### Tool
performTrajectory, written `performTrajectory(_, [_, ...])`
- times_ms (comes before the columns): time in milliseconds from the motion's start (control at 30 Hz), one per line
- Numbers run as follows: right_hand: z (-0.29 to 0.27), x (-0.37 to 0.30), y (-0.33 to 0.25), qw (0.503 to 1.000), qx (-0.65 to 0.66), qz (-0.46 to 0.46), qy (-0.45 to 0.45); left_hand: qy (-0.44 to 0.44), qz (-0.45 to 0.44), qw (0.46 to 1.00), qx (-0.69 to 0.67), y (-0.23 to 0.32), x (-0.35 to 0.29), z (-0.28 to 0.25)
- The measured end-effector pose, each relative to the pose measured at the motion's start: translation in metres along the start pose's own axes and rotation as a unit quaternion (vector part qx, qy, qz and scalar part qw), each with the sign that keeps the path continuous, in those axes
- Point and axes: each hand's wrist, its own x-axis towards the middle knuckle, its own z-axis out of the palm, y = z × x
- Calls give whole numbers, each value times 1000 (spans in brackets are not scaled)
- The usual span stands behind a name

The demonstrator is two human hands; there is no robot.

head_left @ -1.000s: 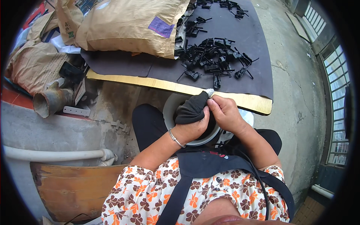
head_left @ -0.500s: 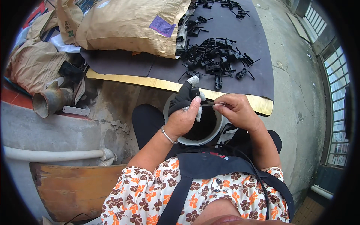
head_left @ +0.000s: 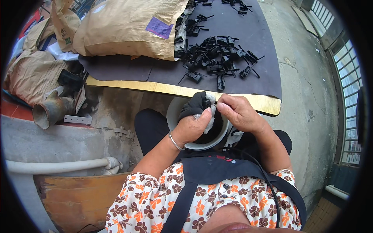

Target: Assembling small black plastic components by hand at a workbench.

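Over the bucket (head_left: 171, 112) between my knees, my left hand (head_left: 191, 123), in a black and white glove that leaves the thumb bare, is closed round a small black plastic part (head_left: 208, 104). Its thumb presses on the part's near side. My right hand (head_left: 241, 112) is bare and pinches thumb against forefinger right beside that part. A thin tool sits in this pinch, its length mostly hidden by the fingers now. Similar black plastic parts (head_left: 221, 58) with thin stems lie heaped on the dark-covered table (head_left: 256, 39) just beyond my hands.
A large brown paper sack (head_left: 120, 31) lies on the table's left, its mouth toward the black parts. The table's yellowish front edge (head_left: 155, 87) runs just beyond my hands. At left are more sacks (head_left: 35, 73), a rusty pipe piece (head_left: 50, 112) and a white pipe (head_left: 58, 166).
My right hand has moved left, close against my left hand. The thin tool that showed between them is now mostly hidden. Gloved fingers have curled in, and the view has shifted slightly.
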Motion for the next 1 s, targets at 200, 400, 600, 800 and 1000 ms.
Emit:
performTrajectory(200, [9, 3, 2, 998, -46, -37, 13, 22, 136, 985, 104, -12, 8, 5])
performTrajectory(400, [22, 5, 5, 997, -49, -17, 57, 39, 151, 951, 265, -4, 5, -2])
performTrajectory(600, [5, 19, 14, 918, -332, -71, 205, 45, 185, 917, 351, 8, 6, -14])
performTrajectory(800, [1, 18, 20, 915, -380, -14, 137, 90, 232, 910, 330, 7, 8, -19])
performTrajectory(1000, [-27, 2, -13, 976, -191, 48, -93, -76, 86, 965, 237, 14, 22, -26])
